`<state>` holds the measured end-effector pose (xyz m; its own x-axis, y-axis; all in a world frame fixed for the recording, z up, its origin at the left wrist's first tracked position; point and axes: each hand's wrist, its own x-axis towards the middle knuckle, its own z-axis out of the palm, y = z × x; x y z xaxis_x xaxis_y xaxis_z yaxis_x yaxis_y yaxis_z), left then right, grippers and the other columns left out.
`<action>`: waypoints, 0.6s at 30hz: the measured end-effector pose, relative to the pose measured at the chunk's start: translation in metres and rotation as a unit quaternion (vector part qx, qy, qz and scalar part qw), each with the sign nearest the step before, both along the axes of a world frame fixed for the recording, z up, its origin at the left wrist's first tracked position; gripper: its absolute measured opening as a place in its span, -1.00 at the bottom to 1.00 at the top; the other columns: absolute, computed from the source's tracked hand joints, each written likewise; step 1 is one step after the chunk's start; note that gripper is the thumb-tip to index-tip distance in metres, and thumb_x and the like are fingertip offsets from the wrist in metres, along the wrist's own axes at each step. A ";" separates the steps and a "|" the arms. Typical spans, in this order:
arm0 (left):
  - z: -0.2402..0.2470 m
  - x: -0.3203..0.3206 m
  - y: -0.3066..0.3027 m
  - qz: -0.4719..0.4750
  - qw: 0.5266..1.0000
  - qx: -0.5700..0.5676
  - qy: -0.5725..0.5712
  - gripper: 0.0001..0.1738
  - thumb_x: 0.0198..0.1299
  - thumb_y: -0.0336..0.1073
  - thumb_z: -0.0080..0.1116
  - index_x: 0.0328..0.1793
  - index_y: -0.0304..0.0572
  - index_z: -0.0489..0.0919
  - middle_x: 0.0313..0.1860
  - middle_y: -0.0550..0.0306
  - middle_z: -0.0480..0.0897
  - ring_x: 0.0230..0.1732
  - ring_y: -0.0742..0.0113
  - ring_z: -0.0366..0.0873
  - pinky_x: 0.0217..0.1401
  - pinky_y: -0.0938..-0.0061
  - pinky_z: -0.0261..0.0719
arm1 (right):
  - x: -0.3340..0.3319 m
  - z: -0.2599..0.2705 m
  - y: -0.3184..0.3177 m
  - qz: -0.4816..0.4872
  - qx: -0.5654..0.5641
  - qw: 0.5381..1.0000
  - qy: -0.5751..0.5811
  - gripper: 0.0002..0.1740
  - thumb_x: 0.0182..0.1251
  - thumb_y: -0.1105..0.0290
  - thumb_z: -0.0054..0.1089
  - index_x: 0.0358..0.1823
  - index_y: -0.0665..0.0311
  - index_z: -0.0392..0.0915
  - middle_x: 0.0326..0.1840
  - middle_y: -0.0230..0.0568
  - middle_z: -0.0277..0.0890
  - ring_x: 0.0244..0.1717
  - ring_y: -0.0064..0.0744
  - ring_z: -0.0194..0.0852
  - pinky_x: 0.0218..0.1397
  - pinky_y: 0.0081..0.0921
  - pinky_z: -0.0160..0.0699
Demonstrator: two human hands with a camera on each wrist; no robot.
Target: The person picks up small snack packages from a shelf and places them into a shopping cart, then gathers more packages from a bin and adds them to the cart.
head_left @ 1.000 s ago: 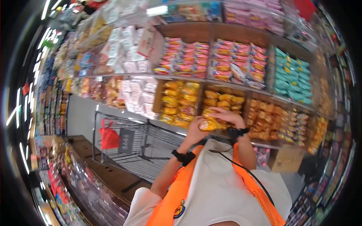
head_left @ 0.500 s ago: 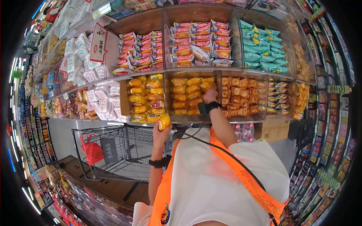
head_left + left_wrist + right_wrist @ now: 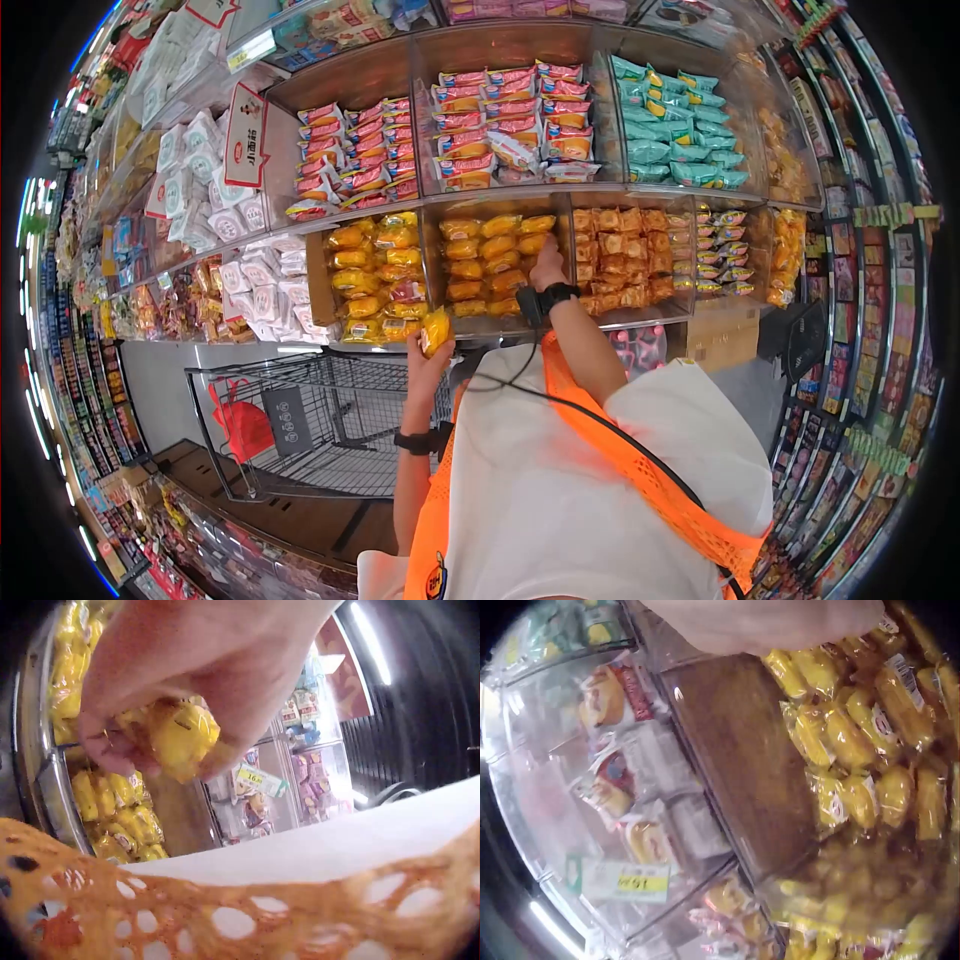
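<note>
My left hand (image 3: pixel 426 366) grips a yellow-wrapped packaged bread roll (image 3: pixel 435 331), held in front of the lower bins. In the left wrist view, the fingers and thumb curl round this roll (image 3: pixel 184 739). My right hand (image 3: pixel 546 264) reaches into the bin of similar yellow-wrapped rolls (image 3: pixel 462 249), over its right side. Its fingertips lie among the rolls near the divider, and I cannot tell whether they pinch one. Only the edge of the right hand (image 3: pixel 780 622) shows at the top of the right wrist view, above rows of rolls (image 3: pixel 855 735).
Left of that bin is another bin of yellow packs (image 3: pixel 352 259); on its right are orange-brown packs (image 3: pixel 625 250). Pink packs (image 3: pixel 512 110) and teal packs (image 3: pixel 680 125) fill the upper shelf. A shopping cart (image 3: pixel 340 400) with a red bag (image 3: pixel 238 418) stands at lower left.
Both hands were together at a yellow roll; they have since parted. The left moved left with the roll, while the right went into the bin. Over the last half second, they have barely moved.
</note>
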<state>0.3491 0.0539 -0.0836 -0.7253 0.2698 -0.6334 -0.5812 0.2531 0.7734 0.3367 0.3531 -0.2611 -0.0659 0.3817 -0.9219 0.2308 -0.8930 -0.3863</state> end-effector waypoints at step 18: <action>-0.077 -0.017 0.013 -0.053 0.980 0.140 0.129 -0.11 0.28 -0.33 0.27 0.61 -0.23 0.00 0.36 -0.14 0.36 0.12 0.11 0.53 0.15 0.30 0.58 | 0.067 -0.027 -0.017 -0.033 -0.109 0.982 0.149 -0.70 0.23 0.09 0.42 -0.19 0.04 0.55 -0.47 -0.44 0.49 -0.52 -0.61 0.43 -0.48 -0.60 0.56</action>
